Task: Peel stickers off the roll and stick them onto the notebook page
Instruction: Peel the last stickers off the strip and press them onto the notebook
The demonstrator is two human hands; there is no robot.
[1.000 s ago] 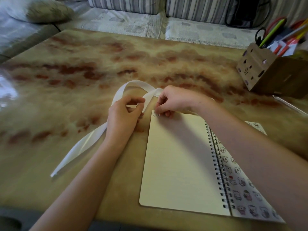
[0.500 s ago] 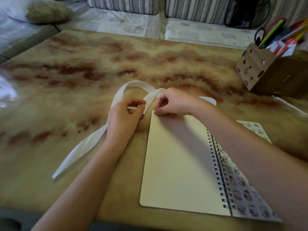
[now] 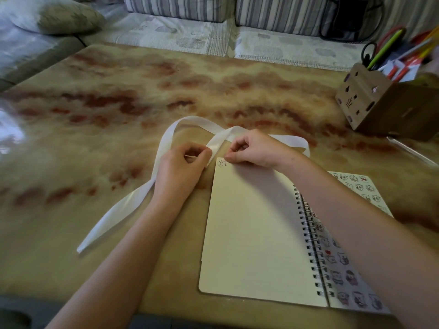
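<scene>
Two hands work a sticker strip at the top of an open notebook.

The left hand (image 3: 183,168) has its fingers curled, and its thumb and forefinger pinch the long white paper sticker strip (image 3: 167,140). The strip loops over the glossy tan-and-red marbled table (image 3: 95,150) and trails off toward the near left. The right hand (image 3: 257,150) is also curled, with its fingertips pressed together at the top left corner of the cream lined page. Whether they hold anything cannot be told. The spiral-bound notebook (image 3: 256,233) lies flat and open, its cartoon-printed cover folded out to the right. One small outlined sticker (image 3: 222,163) sits on the page's top left corner, just beside the right fingertips. A brown wooden pen holder (image 3: 370,103) stands at the far right.
</scene>
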